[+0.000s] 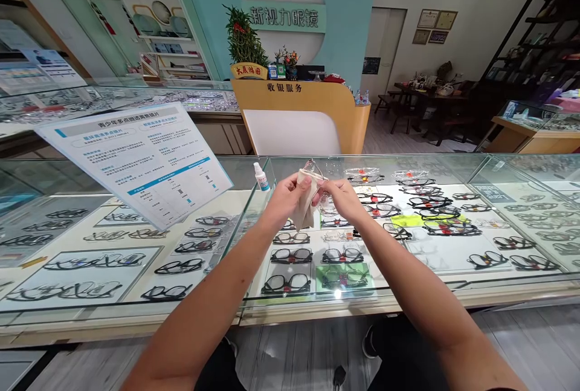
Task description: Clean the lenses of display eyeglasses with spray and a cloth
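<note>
My left hand (286,196) is closed on a pale beige cleaning cloth (303,213), which hangs down from the fingers. My right hand (343,199) pinches a pair of thin-rimmed eyeglasses (313,165) at the cloth's edge. Part of the eyeglasses shows above the fingers; the cloth and fingertips hide the rest. Both hands meet above the glass display counter (254,285). Just left of them, a small white spray bottle (261,177) stands upright on the glass top.
Inside the counter lie rows of spectacle frames (287,283). A printed sheet (140,164) stands tilted on the left of the counter. Beyond are a wooden cashier desk (357,128) with a leafy plant (244,40) and, at right, another display case (539,131).
</note>
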Demonstrator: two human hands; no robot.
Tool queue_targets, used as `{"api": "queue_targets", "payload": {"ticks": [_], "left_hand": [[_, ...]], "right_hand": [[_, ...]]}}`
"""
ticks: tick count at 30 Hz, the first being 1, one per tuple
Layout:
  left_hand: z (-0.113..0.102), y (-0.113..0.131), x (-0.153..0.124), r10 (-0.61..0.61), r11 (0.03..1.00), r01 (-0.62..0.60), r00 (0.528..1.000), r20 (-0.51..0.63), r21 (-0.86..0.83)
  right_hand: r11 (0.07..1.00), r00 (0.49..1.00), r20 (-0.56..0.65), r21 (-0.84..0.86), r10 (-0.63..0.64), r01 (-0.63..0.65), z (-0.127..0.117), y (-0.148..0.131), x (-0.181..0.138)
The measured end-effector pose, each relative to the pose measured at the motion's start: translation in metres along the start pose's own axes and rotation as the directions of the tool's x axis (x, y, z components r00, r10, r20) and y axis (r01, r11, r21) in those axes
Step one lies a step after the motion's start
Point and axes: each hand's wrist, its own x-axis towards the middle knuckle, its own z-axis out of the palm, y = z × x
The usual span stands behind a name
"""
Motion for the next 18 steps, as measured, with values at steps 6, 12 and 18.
{"api": "queue_targets", "payload": {"ticks": [6,12,18], "left_hand": [[0.006,0.006,-0.003,-0.063,0.991,0.069,0.996,0.056,-0.110],[0.003,0.013,-0.003,-0.041,0.993,0.055,0.990,0.132,-0.107],[0.000,0.006,-0.002,0.024,0.998,-0.017,0.993,0.115,-0.057]], "right_hand": [[1.000,1.000,0.022,0.004,-0.002,0.002,0.002,0.002,0.001],[1.000,0.998,0.062,0.014,0.011,-0.012,0.004,0.004,0.002],[1.000,0.997,0.074,0.026,0.006,-0.008,0.003,0.004,0.001]]}}
